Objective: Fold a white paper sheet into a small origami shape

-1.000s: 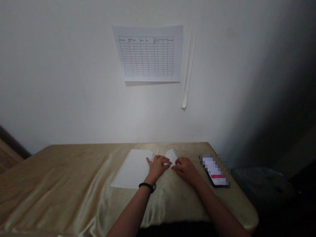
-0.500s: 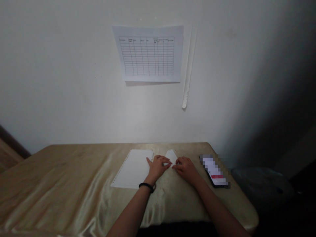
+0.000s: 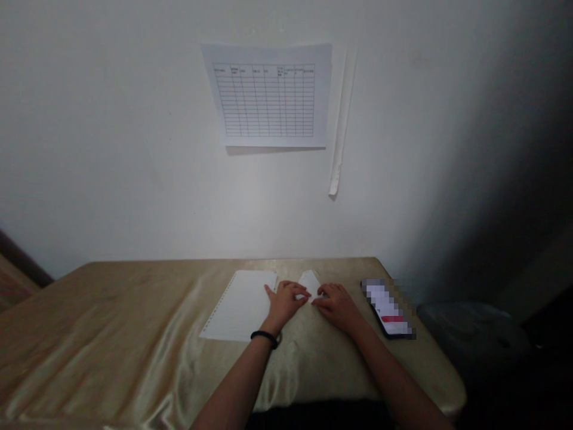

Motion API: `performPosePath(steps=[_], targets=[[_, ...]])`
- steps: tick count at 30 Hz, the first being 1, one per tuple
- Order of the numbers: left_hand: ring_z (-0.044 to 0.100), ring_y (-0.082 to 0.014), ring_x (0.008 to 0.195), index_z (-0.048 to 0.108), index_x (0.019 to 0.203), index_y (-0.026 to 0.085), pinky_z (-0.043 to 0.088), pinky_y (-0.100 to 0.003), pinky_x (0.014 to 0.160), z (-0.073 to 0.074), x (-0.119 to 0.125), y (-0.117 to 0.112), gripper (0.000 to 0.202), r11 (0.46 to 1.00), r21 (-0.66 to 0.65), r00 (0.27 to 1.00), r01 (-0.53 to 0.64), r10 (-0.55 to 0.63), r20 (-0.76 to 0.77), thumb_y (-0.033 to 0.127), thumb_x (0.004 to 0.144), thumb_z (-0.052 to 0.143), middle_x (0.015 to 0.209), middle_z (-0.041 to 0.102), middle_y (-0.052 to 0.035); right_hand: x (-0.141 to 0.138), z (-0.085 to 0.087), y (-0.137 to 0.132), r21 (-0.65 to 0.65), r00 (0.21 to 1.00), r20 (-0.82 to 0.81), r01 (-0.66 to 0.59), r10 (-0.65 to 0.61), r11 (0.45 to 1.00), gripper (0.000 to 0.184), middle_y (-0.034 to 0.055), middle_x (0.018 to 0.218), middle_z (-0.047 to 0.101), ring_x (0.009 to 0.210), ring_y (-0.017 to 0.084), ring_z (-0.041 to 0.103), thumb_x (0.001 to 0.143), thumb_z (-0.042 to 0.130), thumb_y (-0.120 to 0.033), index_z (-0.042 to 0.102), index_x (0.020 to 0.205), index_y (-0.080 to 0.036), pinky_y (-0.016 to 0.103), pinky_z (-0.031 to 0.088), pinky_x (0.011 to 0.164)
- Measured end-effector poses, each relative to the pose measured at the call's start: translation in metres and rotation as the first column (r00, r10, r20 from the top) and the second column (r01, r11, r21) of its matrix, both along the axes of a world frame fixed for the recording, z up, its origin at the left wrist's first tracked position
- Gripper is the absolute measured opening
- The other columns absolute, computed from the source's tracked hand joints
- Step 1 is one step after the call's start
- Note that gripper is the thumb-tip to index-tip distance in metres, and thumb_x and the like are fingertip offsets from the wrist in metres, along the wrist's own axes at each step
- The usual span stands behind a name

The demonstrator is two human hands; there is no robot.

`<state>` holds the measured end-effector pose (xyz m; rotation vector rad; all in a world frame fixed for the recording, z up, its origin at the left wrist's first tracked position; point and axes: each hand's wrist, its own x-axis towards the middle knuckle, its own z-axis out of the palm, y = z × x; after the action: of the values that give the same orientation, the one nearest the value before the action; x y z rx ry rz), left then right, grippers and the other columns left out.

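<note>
A small folded piece of white paper (image 3: 308,279) lies on the cloth between my hands, its far end coming to a blunt point. My left hand (image 3: 285,303) has its fingers curled onto the paper's left side, with the thumb sticking out to the left. From the right, my right hand (image 3: 336,304) pinches the near right edge, thumb and fingertips close together. Part of the paper is covered by the fingers. Just left of my left hand, a white loose-leaf sheet (image 3: 242,304) with punched holes along its left edge lies flat, partly under that hand.
A phone (image 3: 387,310) with a lit, blurred-out screen lies to the right on the gold satin cloth (image 3: 134,334). On the wall behind hang a printed table sheet (image 3: 271,140) and a narrow paper strip (image 3: 340,131). A dark greyish object (image 3: 470,334) sits beyond the right edge.
My hands keep nearly the same hold on the folded paper, with only slight finger movement. The whole view has shifted very slightly.
</note>
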<state>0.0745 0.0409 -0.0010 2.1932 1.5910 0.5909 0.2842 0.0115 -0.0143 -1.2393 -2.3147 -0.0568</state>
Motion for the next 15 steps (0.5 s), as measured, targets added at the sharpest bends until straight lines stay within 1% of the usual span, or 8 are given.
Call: performPosePath(steps=[8,15], targets=[[0.046,-0.0302,0.130,0.076,0.095,0.046,-0.013,-0.082,0.104,-0.001,0.000,0.001,0.013,1.000,0.000,0.999,0.005,-0.005,0.036,0.039,0.088,0.068,0.123,0.071,0.0052,0.008,0.003,-0.004,0.009,1.000,-0.020,-0.024,0.024,1.000,0.018,0.0045,0.107,0.069,0.103,0.021,0.059,0.084,0.068,-0.016,0.078,0.093,-0.028,0.040,0.042,0.098],[0.047,-0.0295,0.129,0.076,0.095,0.047,-0.013,-0.083,0.103,-0.003,0.000,0.002,0.012,1.000,0.014,1.000,0.009,-0.009,0.024,0.042,0.089,0.067,0.123,0.071,0.0067,0.017,0.005,-0.005,0.007,0.998,-0.003,-0.066,0.066,0.998,0.017,0.0042,0.105,0.069,0.098,0.019,0.061,0.084,0.066,-0.015,0.077,0.091,-0.026,0.040,0.042,0.101]])
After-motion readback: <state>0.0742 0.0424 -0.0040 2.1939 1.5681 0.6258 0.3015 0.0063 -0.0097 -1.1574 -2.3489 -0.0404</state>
